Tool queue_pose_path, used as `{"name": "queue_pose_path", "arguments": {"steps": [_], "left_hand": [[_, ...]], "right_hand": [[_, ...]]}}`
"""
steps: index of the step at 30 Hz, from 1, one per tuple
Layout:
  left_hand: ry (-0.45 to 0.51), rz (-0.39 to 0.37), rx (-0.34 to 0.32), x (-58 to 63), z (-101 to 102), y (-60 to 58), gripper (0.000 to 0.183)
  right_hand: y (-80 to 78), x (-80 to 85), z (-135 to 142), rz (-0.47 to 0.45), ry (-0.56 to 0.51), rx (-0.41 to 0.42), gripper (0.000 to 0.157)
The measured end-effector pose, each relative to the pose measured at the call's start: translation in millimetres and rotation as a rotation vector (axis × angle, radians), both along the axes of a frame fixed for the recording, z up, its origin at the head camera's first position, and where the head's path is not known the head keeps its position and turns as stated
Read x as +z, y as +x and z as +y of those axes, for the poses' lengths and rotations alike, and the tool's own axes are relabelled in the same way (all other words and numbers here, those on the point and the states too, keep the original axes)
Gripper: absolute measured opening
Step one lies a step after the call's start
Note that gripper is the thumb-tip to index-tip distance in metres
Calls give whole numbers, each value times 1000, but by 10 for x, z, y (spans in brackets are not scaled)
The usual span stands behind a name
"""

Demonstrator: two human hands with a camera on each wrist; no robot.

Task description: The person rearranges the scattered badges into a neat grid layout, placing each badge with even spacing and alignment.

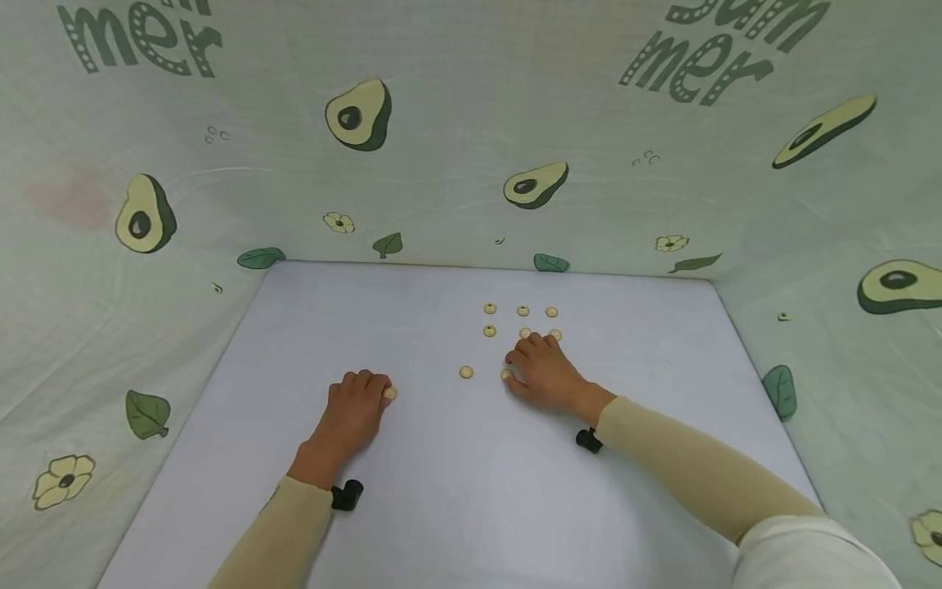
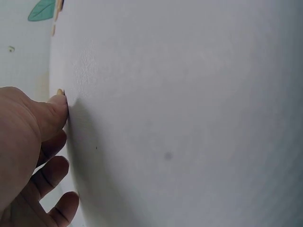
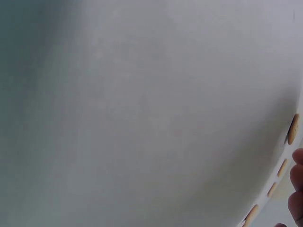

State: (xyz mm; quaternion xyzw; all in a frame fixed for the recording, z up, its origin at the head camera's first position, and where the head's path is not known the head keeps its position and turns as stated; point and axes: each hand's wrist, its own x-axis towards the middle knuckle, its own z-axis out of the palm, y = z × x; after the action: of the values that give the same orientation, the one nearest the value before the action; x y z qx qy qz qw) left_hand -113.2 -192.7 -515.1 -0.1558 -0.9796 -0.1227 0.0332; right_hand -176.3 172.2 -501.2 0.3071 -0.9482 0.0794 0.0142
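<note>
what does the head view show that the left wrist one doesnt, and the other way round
Only the head view shows the sleeves, the lettering and the flower prints.

Only the left wrist view, from low over the table, shows clear gaps between the lower fingers of the left hand.

Both show that hand, the disc at its thumb, part of the table and at least one leaf print.

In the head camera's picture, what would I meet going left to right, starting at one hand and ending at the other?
Left hand, the pinched disc, a lone disc, a third disc at a thumb tip, right hand.
</note>
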Motion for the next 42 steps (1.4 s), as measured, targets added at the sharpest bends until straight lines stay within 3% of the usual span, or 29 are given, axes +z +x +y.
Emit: {"name": "queue_pose_path", "arguments": {"steps": [6, 12, 19, 28, 36, 42], "left_hand": [[-7, 19, -10, 16, 8, -4, 21], [-46, 72, -34, 9, 11, -14, 20], [-58, 90, -40, -8, 6, -13, 22], [-59, 52, -20, -53, 3, -11, 22], [-59, 18, -1, -21, 24, 3, 23], [-53, 29, 0, -26, 26, 10, 24]], "right_hand": [[18, -42, 4, 45, 24, 50, 22], [8, -66, 46, 115, 36, 38, 21], [6, -68, 59, 89, 9, 21, 23], [17, -70, 72, 74, -13, -20, 26], [1, -72, 96, 68, -14, -21, 23], [-10, -97, 94, 46, -36, -38, 23]]}}
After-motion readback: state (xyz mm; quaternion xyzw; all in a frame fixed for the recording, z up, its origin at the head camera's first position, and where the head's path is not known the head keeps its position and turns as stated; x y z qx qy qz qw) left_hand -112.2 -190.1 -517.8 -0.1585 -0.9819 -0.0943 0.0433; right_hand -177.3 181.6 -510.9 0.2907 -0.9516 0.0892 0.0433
